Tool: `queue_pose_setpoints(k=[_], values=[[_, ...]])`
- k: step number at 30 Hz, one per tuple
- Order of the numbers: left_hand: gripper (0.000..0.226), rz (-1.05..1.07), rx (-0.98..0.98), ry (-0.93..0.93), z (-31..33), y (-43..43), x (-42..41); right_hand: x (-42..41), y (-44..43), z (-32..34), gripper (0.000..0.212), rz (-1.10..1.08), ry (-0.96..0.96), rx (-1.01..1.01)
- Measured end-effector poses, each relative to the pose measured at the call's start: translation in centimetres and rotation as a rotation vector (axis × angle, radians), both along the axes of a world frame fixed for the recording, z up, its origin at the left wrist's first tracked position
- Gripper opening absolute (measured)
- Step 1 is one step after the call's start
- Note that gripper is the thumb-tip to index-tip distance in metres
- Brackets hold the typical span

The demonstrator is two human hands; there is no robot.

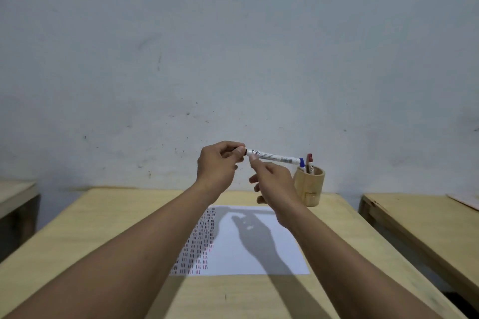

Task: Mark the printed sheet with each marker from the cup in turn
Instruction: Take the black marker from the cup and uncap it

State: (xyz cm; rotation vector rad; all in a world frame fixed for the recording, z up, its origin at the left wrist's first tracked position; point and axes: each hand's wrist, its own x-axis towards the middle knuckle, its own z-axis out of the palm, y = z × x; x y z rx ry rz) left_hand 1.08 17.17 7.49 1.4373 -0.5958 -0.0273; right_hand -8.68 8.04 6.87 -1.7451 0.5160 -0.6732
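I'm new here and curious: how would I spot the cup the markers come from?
On the pale wooden table, look past the white printed sheet to its far right corner. The short, round bamboo cup stands there, a red-capped marker poking out; nothing else stands upright on the table.

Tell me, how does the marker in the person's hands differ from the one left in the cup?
The held marker lies nearly level in the air above the sheet, pinched by the left hand and right hand; the red marker stands upright in the bamboo cup. The held one shows a blue end, the other a red cap. Its whole white barrel shows; the cup hides most of the red one's.
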Motion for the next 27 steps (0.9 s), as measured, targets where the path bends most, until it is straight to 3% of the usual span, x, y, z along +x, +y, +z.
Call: queue_pose_setpoints(k=[3, 7, 17, 27], values=[[0.006, -0.050, 0.058, -0.008, -0.3, 1.3, 0.1, 0.7, 1.1, 0.2, 0.030, 0.063, -0.137, 0.467], [0.008, -0.083, 0.095, 0.009, -0.6, 2.8, 0.8, 1.9, 2.4, 0.0, 0.014, 0.074, -0.257, 0.678], [0.026, -0.010, 0.176, 0.058, -1.9, 6.4, 3.1, 4.2, 4.8, -1.9, 0.014, 0.060, -0.354, 0.680], [0.008, 0.313, 0.685, -0.157, -6.6, 11.0, 6.6, 4.3, 5.0, -4.6, 0.009, 0.067, -0.144, 0.495]])
